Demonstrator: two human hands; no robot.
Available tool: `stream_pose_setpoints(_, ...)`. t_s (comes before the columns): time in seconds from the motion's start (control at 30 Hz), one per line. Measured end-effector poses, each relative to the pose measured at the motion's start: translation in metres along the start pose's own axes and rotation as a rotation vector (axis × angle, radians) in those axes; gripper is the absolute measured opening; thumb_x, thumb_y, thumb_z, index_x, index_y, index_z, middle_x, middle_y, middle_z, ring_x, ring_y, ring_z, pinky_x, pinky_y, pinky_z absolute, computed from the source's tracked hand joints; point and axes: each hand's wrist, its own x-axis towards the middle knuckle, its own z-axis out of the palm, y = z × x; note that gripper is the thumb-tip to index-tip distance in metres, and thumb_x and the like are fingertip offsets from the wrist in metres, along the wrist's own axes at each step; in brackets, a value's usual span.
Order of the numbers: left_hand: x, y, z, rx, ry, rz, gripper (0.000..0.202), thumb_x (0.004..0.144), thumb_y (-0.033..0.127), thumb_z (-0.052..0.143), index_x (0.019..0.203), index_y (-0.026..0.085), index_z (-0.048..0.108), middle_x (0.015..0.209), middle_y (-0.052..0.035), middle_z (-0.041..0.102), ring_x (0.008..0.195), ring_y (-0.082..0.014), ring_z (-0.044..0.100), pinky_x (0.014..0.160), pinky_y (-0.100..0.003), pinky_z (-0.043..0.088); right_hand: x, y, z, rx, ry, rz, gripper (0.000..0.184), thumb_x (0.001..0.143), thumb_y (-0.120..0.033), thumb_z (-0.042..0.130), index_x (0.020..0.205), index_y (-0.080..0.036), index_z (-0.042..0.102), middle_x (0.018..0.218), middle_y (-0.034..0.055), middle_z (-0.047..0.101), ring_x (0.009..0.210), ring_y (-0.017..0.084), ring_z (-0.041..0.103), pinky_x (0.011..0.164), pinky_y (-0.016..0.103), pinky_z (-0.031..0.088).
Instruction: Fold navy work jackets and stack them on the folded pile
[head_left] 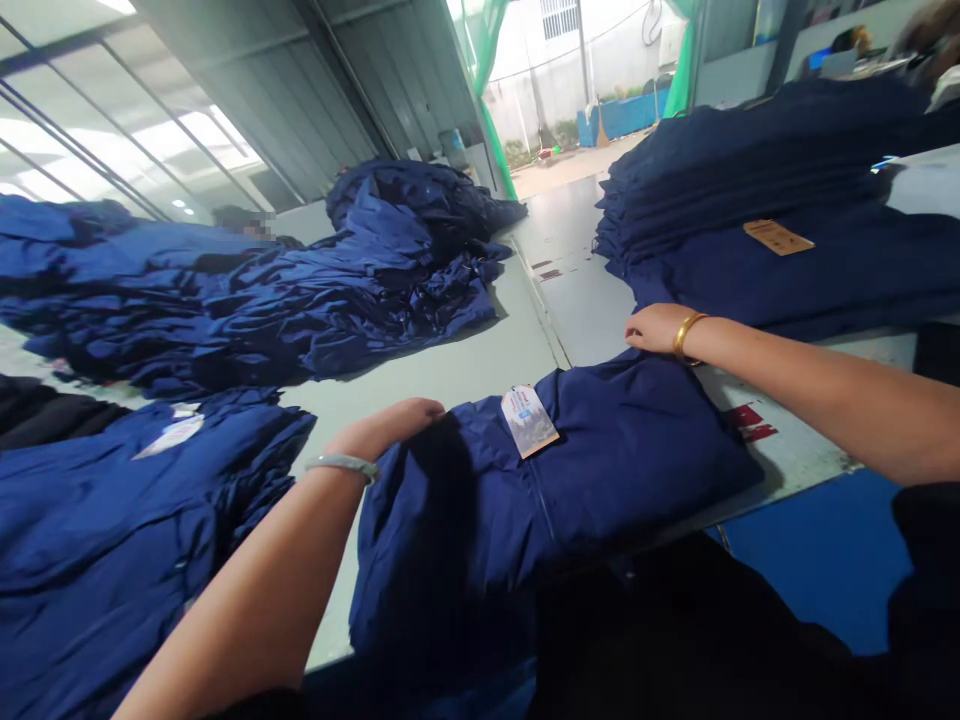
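A folded navy garment (615, 450) lies in front of me at the table's near edge, a printed hang tag (530, 421) on its upper middle. At its far left corner, my left hand (405, 420), with a pale bangle on the wrist, is closed on the fabric; its fingertips are partly hidden. Curled fingers of my right hand (660, 328), below a gold bangle, hold the far right corner. The garment's front seam runs down from near the tag, and its left part is in shadow.
A tall stack of folded navy garments (750, 170) stands at the right, a brown tag (778, 237) on a lower one. Heaped loose navy garments (390, 260) cover the back left of the table (465, 365). Another navy pile (97, 530) lies near left.
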Motion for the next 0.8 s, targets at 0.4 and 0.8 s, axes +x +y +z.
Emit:
stream_pose_setpoints(0.4, -0.125, 0.185, 0.103, 0.013, 0.255, 0.911, 0.093, 0.094, 0.085, 0.045, 0.168, 0.027, 0.039, 0.17, -0.0112, 0.046, 0.157, -0.0291, 0.043, 0.135, -0.049, 0.022, -0.091, 0.011, 0.083, -0.014, 0.303, -0.352, 0.056, 0.109, -0.053, 0.039, 0.151, -0.024, 0.064, 0.157, 0.0099, 0.061, 0.157, 0.032, 0.043, 0.131, 0.069, 0.015)
stream_pose_setpoints(0.8, -0.113, 0.187, 0.128, 0.019, 0.166, 0.91, 0.091, 0.096, 0.082, 0.045, 0.169, 0.03, 0.036, 0.171, -0.0085, 0.043, 0.16, -0.0272, 0.039, 0.136, -0.048, 0.017, -0.09, 0.013, 0.078, -0.036, 0.359, -0.247, 0.068, 0.11, -0.056, 0.027, 0.164, -0.019, 0.047, 0.168, 0.0133, 0.047, 0.161, 0.028, 0.035, 0.133, 0.059, 0.021)
